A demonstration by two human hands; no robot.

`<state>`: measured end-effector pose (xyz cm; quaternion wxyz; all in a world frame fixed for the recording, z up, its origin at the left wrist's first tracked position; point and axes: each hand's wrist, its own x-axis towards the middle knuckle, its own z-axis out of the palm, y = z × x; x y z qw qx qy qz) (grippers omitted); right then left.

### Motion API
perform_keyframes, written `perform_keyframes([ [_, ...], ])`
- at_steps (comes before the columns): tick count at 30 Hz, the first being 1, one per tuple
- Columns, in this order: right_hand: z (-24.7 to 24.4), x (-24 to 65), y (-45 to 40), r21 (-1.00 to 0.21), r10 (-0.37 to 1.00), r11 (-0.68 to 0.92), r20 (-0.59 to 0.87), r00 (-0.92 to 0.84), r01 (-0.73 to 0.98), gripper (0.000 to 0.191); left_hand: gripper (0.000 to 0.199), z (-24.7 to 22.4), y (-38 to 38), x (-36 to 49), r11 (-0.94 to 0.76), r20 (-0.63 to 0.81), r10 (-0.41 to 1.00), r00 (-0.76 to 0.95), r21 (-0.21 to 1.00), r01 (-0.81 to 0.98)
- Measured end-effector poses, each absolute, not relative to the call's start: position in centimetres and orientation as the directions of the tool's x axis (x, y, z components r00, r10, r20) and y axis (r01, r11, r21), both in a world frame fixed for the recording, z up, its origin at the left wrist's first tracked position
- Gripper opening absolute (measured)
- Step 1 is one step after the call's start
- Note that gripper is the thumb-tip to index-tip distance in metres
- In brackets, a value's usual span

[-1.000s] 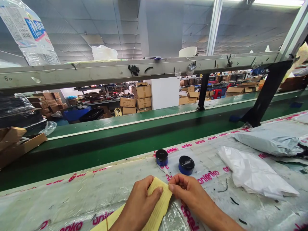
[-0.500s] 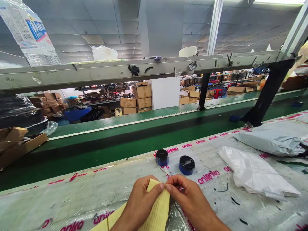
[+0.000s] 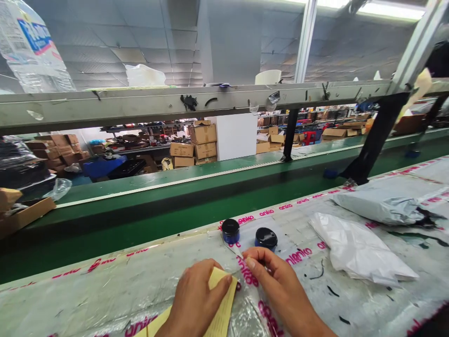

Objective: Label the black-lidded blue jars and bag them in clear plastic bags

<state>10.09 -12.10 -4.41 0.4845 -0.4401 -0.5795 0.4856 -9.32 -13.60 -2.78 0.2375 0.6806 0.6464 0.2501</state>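
1. Your left hand (image 3: 196,299) is curled, its fingers closed firmly over the yellow paper (image 3: 220,304). The grip bears down on the sheet and holds it in place.
2. Your right hand (image 3: 277,285) is pinched, thumb and forefinger pressed together just right of the paper's top corner. Anything between them is too small to tell.
3. The paper lies on the plastic sheet (image 3: 87,304), printed with pink lettering. It runs from under your left hand toward you and out of view at the bottom edge.
4. The left blue jar (image 3: 230,231) and right blue jar (image 3: 265,238) stand upright with black lids, just beyond your hands and a little apart.
5. A white bag (image 3: 358,248) lies crumpled right of the jars, with a grey mailer (image 3: 377,206) beyond it.
6. Past the bench's far edge runs a green conveyor (image 3: 140,210), and cardboard boxes (image 3: 192,150) stand stacked farther back.
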Motion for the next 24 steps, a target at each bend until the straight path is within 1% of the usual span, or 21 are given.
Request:
perform_keyframes([
  [1,-4.3,10.7,-11.7,-0.989,0.986,0.145,0.141,-0.086,0.038,0.031,0.029,-3.1,-13.6,-9.5,-0.076,0.082,0.996,0.033,0.595,0.800],
  [3,-4.2,12.3,-10.7,-0.991,0.990,0.130,0.133,0.056,0.044,0.035,0.040,-3.5,-13.6,-9.8,-0.139,0.220,0.975,0.025,0.519,0.843],
  [4,-4.1,13.1,-10.1,-0.994,0.986,0.106,0.110,0.125,0.039,0.037,0.043,-3.5,-13.4,-9.8,-0.188,0.289,0.956,0.048,0.480,0.857],
  [6,-4.0,14.6,-9.1,-1.000,0.974,0.029,0.028,0.223,0.001,0.043,0.039,-3.1,-12.8,-9.4,-0.319,0.389,0.908,0.155,0.404,0.857],
  [7,-4.0,15.2,-8.6,-1.000,0.968,-0.008,-0.015,0.250,-0.027,0.044,0.037,-2.7,-12.4,-8.9,-0.388,0.410,0.885,0.222,0.383,0.838],
  [9,-4.1,16.0,-7.8,-0.996,0.957,-0.038,-0.060,0.283,-0.083,0.044,0.037,-2.1,-11.2,-7.4,-0.502,0.417,0.843,0.340,0.379,0.778],
  [11,-4.3,16.4,-7.2,-0.992,0.953,-0.033,-0.067,0.295,-0.118,0.043,0.044,-1.8,-9.9,-5.5,-0.552,0.401,0.824,0.401,0.403,0.730],
  [14,-4.5,16.7,-6.7,-0.990,0.962,-0.040,-0.075,0.263,-0.135,0.043,0.064,-2.4,-8.2,-2.5,-0.502,0.305,0.864,0.401,0.444,0.743],
  [16,-4.5,16.9,-6.4,-0.991,0.969,-0.055,-0.083,0.232,-0.123,0.044,0.070,-3.0,-7.5,-0.9,-0.424,0.244,0.905,0.348,0.458,0.781],
  [21,-4.6,17.2,-5.7,-0.994,0.990,-0.077,-0.086,0.113,-0.082,0.044,0.054,-3.3,-6.5,1.0,-0.231,0.136,0.973,0.187,0.529,0.817],
  [24,-5.0,17.1,-5.0,-0.994,0.993,-0.087,-0.092,0.080,-0.064,0.041,0.043,-3.2,-6.1,1.2,-0.173,0.104,0.985,0.138,0.572,0.802],
])
